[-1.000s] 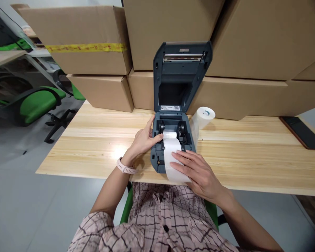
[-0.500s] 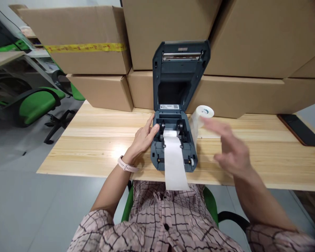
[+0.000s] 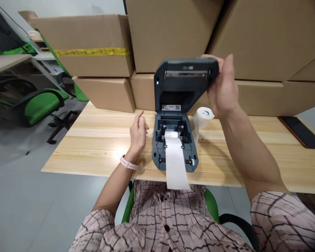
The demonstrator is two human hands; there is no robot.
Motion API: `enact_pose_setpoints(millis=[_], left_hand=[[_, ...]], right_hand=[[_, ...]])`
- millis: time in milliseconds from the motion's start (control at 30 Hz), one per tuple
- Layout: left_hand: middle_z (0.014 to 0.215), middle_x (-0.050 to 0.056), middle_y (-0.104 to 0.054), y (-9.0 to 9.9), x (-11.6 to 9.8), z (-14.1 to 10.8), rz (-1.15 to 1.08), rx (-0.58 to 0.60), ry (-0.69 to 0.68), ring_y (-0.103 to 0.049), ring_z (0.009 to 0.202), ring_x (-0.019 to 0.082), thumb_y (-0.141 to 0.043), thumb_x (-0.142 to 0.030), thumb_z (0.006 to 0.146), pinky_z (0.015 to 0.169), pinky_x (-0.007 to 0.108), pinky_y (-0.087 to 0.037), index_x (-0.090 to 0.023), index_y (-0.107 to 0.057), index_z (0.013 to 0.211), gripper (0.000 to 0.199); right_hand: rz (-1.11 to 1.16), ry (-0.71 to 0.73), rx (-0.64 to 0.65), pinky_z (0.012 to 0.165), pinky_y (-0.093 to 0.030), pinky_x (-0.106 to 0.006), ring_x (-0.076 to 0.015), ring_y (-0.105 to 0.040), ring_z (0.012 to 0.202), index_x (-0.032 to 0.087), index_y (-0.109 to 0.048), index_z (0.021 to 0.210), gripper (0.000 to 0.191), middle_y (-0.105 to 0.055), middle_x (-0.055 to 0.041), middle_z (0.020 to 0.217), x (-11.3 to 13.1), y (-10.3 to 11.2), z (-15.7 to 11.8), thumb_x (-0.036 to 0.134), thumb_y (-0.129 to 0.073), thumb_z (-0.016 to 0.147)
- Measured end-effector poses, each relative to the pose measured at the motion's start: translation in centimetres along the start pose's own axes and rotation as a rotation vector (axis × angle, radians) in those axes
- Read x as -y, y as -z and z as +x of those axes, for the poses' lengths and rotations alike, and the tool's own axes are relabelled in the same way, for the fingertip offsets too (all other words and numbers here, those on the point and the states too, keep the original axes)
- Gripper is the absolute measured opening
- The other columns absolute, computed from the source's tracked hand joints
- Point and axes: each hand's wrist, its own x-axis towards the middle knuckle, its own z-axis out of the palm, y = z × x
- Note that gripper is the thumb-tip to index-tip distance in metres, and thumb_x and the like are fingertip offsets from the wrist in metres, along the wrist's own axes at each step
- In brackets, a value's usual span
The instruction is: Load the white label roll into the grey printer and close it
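Gripping lid [image 3: 183, 82]: your right hand [image 3: 224, 89], thumb and fingers pinching its corner. Left hand [image 3: 138, 133]: loosely spread, empty, beside printer [image 3: 157, 154].

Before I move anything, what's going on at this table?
A person's right hand grips the lid of a label printer near its upper corner; the lid stands open. The left hand is empty, just left of the printer. A white paper strip runs from inside the printer, over its front, to past the edge of the wooden table. Another roll of white material stands to the right of the printer.
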Motion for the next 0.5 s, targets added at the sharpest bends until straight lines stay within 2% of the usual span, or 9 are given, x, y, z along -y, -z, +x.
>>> enact_pose_setpoints(millis=[67, 133, 200, 233, 300, 367, 500], left_hand=[[0.088, 0.004, -0.070, 0.5, -1.0, -0.2, -0.090, -0.057, -0.060, -0.064, 0.074, 0.016, -0.050, -0.063, 0.099, 0.066, 0.028, -0.052, -0.023, -0.060, 0.141, 0.059], [0.121, 0.009, -0.072, 1.2, -2.4, -1.3, -0.158, -0.061, -0.136, -0.067, 0.109, 0.021, -0.054, -0.062, 0.097, 0.086, 0.032, -0.056, -0.028, -0.058, 0.143, 0.057], [0.149, 0.007, -0.059, 1.7, -3.7, -3.3, -0.199, 0.023, -0.158, -0.053, 0.141, 0.025, -0.054, -0.060, 0.098, 0.111, 0.041, -0.048, -0.033, -0.053, 0.148, 0.057], [0.158, 0.006, -0.052, 1.9, -4.3, -4.5, -0.205, 0.081, -0.159, -0.044, 0.150, 0.027, -0.053, -0.062, 0.098, 0.118, 0.045, -0.043, -0.035, -0.050, 0.151, 0.059], [0.169, 0.004, -0.037, 1.9, -4.8, -7.0, -0.168, 0.182, -0.128, -0.030, 0.159, 0.031, -0.060, -0.062, 0.095, 0.126, 0.050, -0.033, -0.038, -0.043, 0.156, 0.069], [0.174, 0.004, -0.027, 1.4, -4.7, -9.1, -0.140, 0.250, -0.020, -0.022, 0.161, 0.032, -0.068, -0.059, 0.091, 0.130, 0.051, -0.025, -0.037, -0.036, 0.160, 0.079], [0.174, 0.009, -0.025, 0.2, -3.7, -11.0, -0.227, 0.305, 0.192, -0.024, 0.161, 0.033, -0.067, -0.056, 0.093, 0.131, 0.049, -0.026, -0.031, -0.028, 0.164, 0.084]], right_hand=[[0.022, 0.032, -0.026, 0.104, -0.057, -0.049, -0.0252, -0.068, 0.121, 0.031, -0.066, 0.125, 0.066, -0.073, -0.0040, 0.127, 1.3, -0.1, -4.1, 0.061, -0.010, 0.108], [-0.061, 0.129, 0.030, 0.109, -0.052, -0.053, -0.0269, -0.065, 0.126, 0.030, -0.069, 0.120, 0.060, -0.072, -0.0045, 0.129, 2.3, -0.2, -8.4, 0.060, -0.019, 0.109], [-0.188, 0.230, 0.144, 0.117, -0.044, -0.055, -0.0278, -0.059, 0.135, 0.029, -0.069, 0.122, 0.045, -0.070, -0.0056, 0.134, 2.7, -0.5, -12.4, 0.053, -0.033, 0.109], [-0.253, 0.264, 0.203, 0.119, -0.040, -0.055, -0.0276, -0.056, 0.139, 0.029, -0.068, 0.126, 0.038, -0.069, -0.0064, 0.137, 2.8, -0.7, -14.0, 0.047, -0.040, 0.109], [-0.354, 0.298, 0.268, 0.122, -0.035, -0.056, -0.0270, -0.053, 0.142, 0.027, -0.064, 0.132, 0.032, -0.067, -0.0085, 0.141, 2.5, -1.2, -16.5, 0.035, -0.045, 0.108], [-0.423, 0.303, 0.270, 0.125, -0.030, -0.056, -0.0265, -0.051, 0.145, 0.025, -0.061, 0.135, 0.033, -0.064, -0.0104, 0.144, 2.1, -1.7, -18.0, 0.025, -0.044, 0.107], [-0.439, 0.304, 0.227, 0.125, -0.030, -0.054, -0.0261, -0.051, 0.145, 0.022, -0.062, 0.134, 0.034, -0.065, -0.0121, 0.144, 1.4, -2.4, -18.8, 0.021, -0.042, 0.106]])
